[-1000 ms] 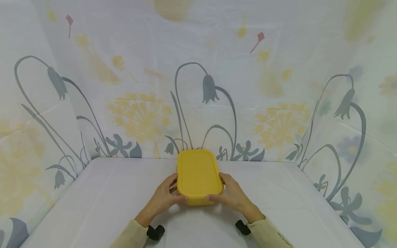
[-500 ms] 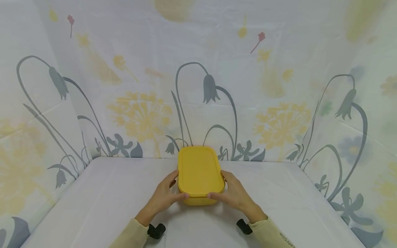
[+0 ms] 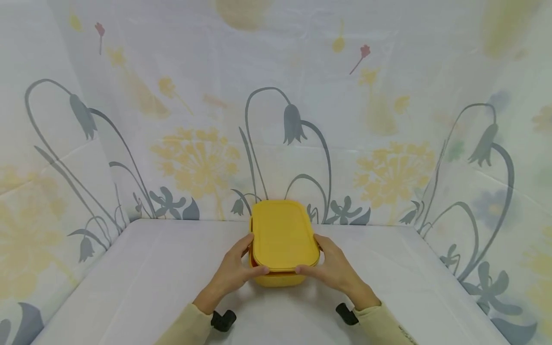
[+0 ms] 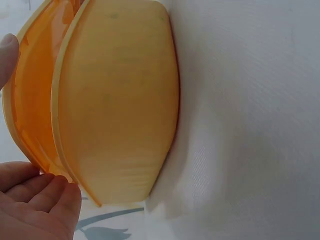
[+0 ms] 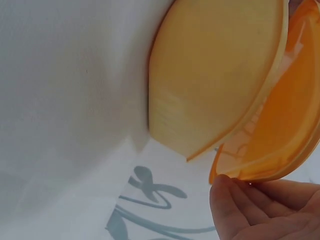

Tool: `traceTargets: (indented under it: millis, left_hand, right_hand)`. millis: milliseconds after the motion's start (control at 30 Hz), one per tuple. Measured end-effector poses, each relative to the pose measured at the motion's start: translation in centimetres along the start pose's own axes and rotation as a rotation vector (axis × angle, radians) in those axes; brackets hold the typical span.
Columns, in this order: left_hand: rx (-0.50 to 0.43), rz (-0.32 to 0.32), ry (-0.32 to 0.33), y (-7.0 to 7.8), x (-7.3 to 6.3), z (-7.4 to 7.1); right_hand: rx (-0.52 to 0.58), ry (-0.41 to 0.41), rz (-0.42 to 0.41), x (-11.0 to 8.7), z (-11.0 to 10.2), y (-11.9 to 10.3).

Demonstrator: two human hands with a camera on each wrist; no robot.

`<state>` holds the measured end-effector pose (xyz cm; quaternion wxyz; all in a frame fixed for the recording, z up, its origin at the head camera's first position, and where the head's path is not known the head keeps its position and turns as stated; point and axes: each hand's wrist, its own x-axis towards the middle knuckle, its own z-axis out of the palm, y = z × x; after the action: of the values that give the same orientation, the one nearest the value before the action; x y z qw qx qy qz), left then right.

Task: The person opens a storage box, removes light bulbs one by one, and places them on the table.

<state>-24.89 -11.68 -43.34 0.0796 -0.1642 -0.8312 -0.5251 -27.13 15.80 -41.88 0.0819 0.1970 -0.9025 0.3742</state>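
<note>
A yellow plastic lid (image 3: 284, 235) is tilted above its yellow food container (image 3: 280, 280), shifted a little to the right of it. My left hand (image 3: 235, 265) pinches the lid's left side, thumb at the near edge. On the opposite side my right hand (image 3: 336, 265) grips the lid in the same way. In the left wrist view the lid's orange underside (image 4: 37, 95) shows, with a gap between it and the container's rim. From the right wrist, the container wall (image 5: 210, 75) stands on the white surface and the lid is apart from it. The container's inside is mostly hidden.
A white cloth-covered table (image 3: 164, 278) lies under the container. Behind it and at both sides hang white sheets (image 3: 276, 57) printed with grey and yellow flowers. Black wrist cameras (image 3: 223, 320) sit below the hands.
The lid was seated on the container a second ago. Both hands have raised it and moved it slightly right, so a gap shows along the left and near edges.
</note>
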Motion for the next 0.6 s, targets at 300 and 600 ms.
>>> traceTargets:
  millis: [300,600]
  left_hand:
    - [0.049,-0.018,0.013,0.8,0.1,1.0]
    - [0.040,0.051,-0.015,1.7,0.9,2.4]
  right_hand:
    - [0.014,0.024,-0.043,-0.4,-1.1,0.7]
    - [-0.024,0.071,-0.079,-1.3,-2.7,1.5]
